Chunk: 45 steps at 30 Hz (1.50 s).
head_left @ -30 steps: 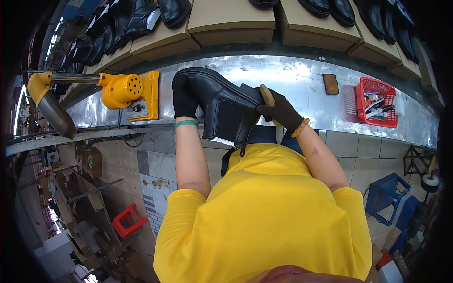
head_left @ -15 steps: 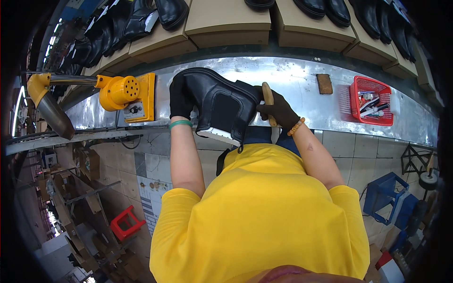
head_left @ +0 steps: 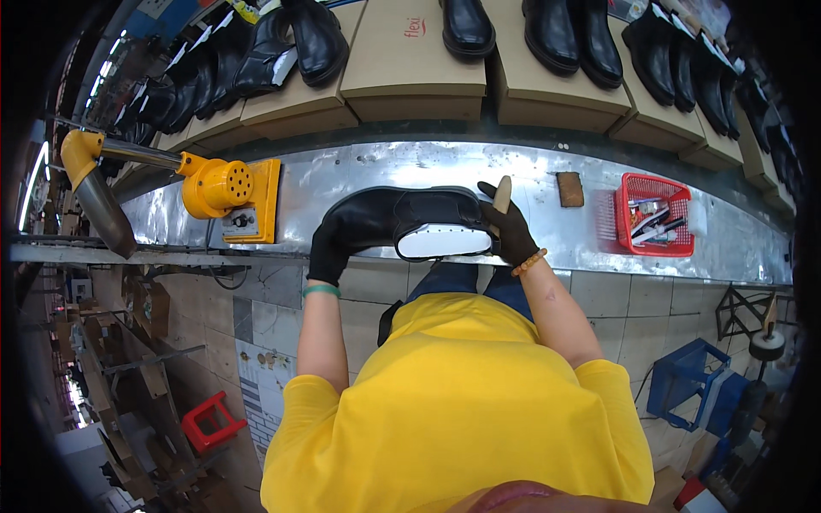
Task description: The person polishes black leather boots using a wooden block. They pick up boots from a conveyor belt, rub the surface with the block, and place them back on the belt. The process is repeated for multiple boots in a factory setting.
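A black ankle boot (head_left: 372, 214) lies on its long side above the near edge of the metal bench. Its white-lined opening (head_left: 445, 243) faces me, and elastic side panels are turned out of sight. My left hand (head_left: 329, 252), in a dark glove, is closed around the toe end; its fingers are mostly hidden by the boot. At the heel end, my right hand (head_left: 515, 232), also gloved, touches the boot. It is closed on a tan stick-like piece (head_left: 502, 195) that points up past the fingers; its kind I cannot make out.
A yellow machine (head_left: 224, 190) with a jointed metal arm stands left on the bench (head_left: 368, 162). To the right lie a brown block (head_left: 570, 190) and a red basket (head_left: 657, 179) of pens and small tools. Boxes (head_left: 410, 68) carrying black boots (head_left: 467, 30) line the far side.
The boot has been turned and lowered toward the bench, so its opening now faces me more squarely. Both hands moved with it and stay at toe and heel. The view has tilted up slightly.
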Each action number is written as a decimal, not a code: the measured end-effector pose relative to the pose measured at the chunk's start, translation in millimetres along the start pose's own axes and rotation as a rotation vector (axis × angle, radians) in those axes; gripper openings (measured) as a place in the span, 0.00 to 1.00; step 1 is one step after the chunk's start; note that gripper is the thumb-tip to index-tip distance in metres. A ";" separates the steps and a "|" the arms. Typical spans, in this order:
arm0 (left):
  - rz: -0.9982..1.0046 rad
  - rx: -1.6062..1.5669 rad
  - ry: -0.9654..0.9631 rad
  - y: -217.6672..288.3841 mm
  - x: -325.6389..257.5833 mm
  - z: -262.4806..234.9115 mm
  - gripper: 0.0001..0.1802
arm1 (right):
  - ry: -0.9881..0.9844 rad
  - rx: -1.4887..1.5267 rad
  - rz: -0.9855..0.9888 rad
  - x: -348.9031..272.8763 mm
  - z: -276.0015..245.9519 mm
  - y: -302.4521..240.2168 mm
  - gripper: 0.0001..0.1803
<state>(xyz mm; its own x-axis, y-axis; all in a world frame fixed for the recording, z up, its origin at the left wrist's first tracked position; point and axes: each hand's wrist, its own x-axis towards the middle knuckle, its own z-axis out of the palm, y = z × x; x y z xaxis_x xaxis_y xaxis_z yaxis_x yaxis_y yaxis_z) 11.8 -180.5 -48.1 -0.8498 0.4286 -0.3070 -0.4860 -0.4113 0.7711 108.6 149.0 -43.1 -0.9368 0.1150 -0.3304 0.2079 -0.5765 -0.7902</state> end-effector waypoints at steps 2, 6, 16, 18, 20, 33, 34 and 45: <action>0.180 -0.038 0.132 -24.7 -1.3 -16.1 0.22 | -0.036 -0.056 -0.073 -0.4 -1.1 1.2 0.30; 0.234 -0.212 0.117 -36.5 -2.8 0.5 0.21 | -0.057 0.172 -0.045 5.6 -4.2 5.5 0.33; 0.545 -0.494 -0.017 26.1 101.2 142.3 0.28 | -0.084 0.121 0.025 0.7 0.4 -2.4 0.36; 0.457 -0.577 -0.085 39.4 140.0 162.7 0.28 | -0.068 0.101 0.027 -0.5 1.8 -4.0 0.35; 0.499 -0.540 -0.039 49.8 174.1 194.4 0.24 | -0.058 0.091 0.030 -2.1 2.0 -6.0 0.35; 0.140 0.343 0.215 88.0 205.3 195.5 0.25 | -0.062 0.124 0.054 0.0 0.8 -0.9 0.33; 0.189 0.380 0.248 90.5 204.4 188.7 0.25 | -0.061 0.122 0.053 -0.2 0.4 -0.2 0.33; 0.586 0.845 0.847 171.5 227.8 59.4 0.31 | -0.065 0.151 0.071 4.0 -5.6 1.6 0.33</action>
<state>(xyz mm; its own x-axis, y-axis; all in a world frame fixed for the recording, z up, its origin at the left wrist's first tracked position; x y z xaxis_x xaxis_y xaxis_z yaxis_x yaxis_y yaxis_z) -253.1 -105.6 47.3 -0.9018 -0.3953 0.1745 0.0059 0.3926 0.9197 106.8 153.0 -48.6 -0.9385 0.0203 -0.3446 0.2340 -0.6966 -0.6782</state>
